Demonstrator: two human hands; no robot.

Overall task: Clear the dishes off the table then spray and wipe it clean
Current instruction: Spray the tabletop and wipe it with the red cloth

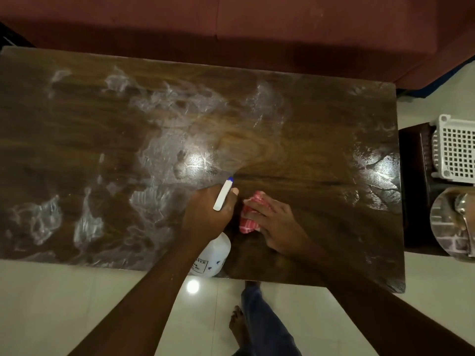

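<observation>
A dark wooden table (308, 124) fills the view, streaked with wet whitish spray patches on its left half, middle and right edge. My left hand (205, 214) grips a white spray bottle (212, 258) by its neck over the table's front middle; the blue-tipped nozzle (226, 191) points away from me. Just to its right, my right hand (272, 222) presses a crumpled red-and-white checked cloth (250, 219) onto the tabletop, fingers spread over it. No dishes stand on the table.
A maroon sofa (257, 27) runs along the far side. To the right, a low dark stand holds a white plastic basket (455, 150) and steel dishes (452, 222). My leg and bare foot (239, 325) stand on pale floor tiles by the near edge.
</observation>
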